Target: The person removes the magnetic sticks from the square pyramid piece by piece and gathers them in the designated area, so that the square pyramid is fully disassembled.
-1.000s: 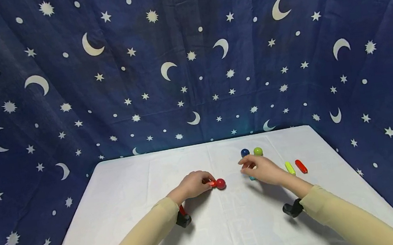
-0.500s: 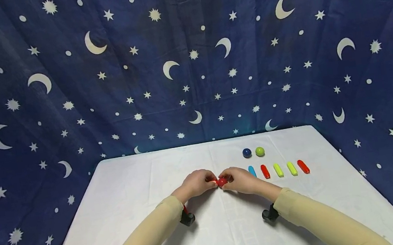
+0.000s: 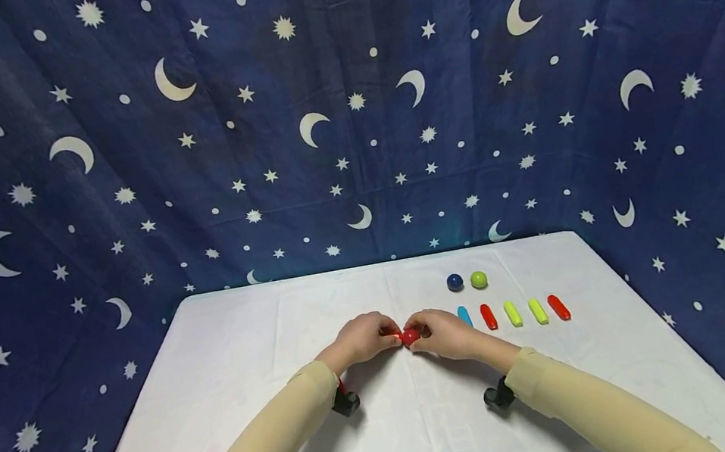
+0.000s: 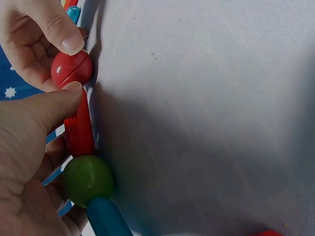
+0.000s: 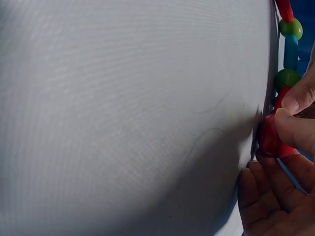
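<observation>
In the head view, my right hand (image 3: 444,333) pinches a glossy red ball (image 3: 411,336) close to my left hand (image 3: 359,337), above the creased white cloth (image 3: 228,350), left of some coloured sticks (image 3: 513,314). Only my left wrist view shows the ribbed red rod (image 4: 79,130) I grip left-handed, between red ball and dark green ball (image 4: 87,181). My right wrist view adds, farther along, a rounder, lighter green bead (image 5: 290,29) past a smooth blue rod (image 5: 291,53).
</observation>
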`<action>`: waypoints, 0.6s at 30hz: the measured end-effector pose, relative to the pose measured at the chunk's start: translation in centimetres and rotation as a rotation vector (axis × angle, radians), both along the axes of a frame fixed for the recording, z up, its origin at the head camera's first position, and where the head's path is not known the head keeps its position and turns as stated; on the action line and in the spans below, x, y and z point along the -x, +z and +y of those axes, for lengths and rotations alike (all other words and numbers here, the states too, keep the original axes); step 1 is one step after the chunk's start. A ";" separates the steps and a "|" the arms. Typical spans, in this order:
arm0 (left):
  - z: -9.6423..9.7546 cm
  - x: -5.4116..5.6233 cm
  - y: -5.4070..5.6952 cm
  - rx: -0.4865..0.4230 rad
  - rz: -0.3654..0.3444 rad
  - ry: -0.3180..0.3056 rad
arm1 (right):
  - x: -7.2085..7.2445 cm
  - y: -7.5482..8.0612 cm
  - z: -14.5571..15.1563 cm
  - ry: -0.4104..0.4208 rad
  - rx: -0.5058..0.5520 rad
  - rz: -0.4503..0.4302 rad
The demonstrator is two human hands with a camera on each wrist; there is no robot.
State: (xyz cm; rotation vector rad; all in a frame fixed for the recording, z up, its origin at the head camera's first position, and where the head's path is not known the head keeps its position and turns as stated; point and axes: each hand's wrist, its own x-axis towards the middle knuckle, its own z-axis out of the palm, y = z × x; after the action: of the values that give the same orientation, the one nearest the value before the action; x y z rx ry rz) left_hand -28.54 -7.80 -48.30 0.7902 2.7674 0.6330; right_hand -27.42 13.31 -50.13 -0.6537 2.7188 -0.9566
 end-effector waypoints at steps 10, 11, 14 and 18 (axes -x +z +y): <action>0.3 0.0 0.2 -0.002 0.002 -0.008 | 0.0 0.2 0.4 0.004 -0.007 -0.042; 0.3 0.0 0.2 0.008 0.009 -0.010 | 0.0 0.2 0.5 0.005 -0.003 -0.048; 0.3 0.0 0.1 0.041 0.034 -0.011 | -0.1 0.4 0.6 0.008 0.023 -0.076; 0.3 -0.1 0.1 0.070 0.056 -0.004 | -0.2 0.7 0.8 0.008 0.078 -0.118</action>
State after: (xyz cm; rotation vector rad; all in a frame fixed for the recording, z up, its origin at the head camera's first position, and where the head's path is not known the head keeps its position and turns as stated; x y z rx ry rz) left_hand -28.41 -7.53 -48.20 0.8105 2.8202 0.5185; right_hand -27.20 14.12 -49.42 -0.6003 2.5861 -1.0682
